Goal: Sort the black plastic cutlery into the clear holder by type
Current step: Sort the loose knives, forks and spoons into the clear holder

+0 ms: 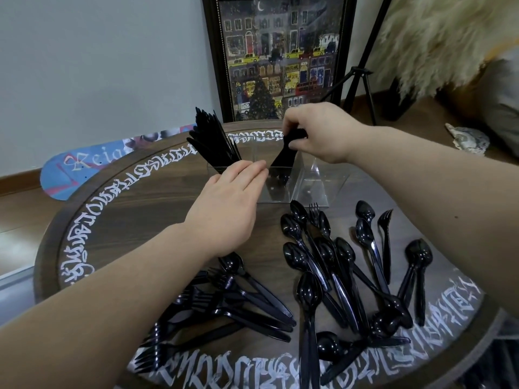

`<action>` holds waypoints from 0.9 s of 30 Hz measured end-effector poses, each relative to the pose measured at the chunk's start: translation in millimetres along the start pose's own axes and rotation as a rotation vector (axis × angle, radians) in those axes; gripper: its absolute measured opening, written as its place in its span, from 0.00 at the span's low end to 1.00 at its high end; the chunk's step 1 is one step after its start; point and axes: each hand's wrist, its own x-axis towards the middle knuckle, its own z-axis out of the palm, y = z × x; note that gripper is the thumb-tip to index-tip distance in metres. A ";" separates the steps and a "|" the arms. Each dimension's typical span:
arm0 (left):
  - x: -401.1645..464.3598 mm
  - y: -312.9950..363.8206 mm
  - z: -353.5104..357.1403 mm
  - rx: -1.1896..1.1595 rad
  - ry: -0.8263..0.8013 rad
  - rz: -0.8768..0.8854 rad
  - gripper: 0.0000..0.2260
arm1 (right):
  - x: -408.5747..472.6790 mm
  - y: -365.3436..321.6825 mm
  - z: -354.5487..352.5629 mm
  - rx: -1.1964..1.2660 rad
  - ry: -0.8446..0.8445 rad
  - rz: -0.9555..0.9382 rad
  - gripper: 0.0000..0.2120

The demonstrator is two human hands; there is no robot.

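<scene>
Right now the right hand (323, 133) pinches a bundle of black cutlery (283, 153), fingers curled round its top end, lowering it into the middle compartment of the clear holder (311, 189), while the left hand (227, 203) lies flat, fingers straight and together, against the holder's near rim. Knives (213, 141) already fill the left compartment; loose spoons and forks (323, 270) lie scattered nearer on the round table (118, 203). Judging from this, the light holder could tip or slide if the left hand lifts early, and the leaning bundle might splay over the divider.
</scene>
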 end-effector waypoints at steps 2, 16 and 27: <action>0.1 0.8 -1.1 0.003 -0.015 -0.005 0.27 | -1.9 2.8 5.7 0.111 0.025 0.043 0.09; -1.2 1.6 -4.2 0.003 -0.072 -0.028 0.26 | -2.3 3.4 14.4 0.172 -0.013 0.091 0.27; -12.7 13.2 -21.2 -0.012 -0.108 -0.017 0.26 | -73.9 -6.0 -3.4 0.159 0.170 0.201 0.30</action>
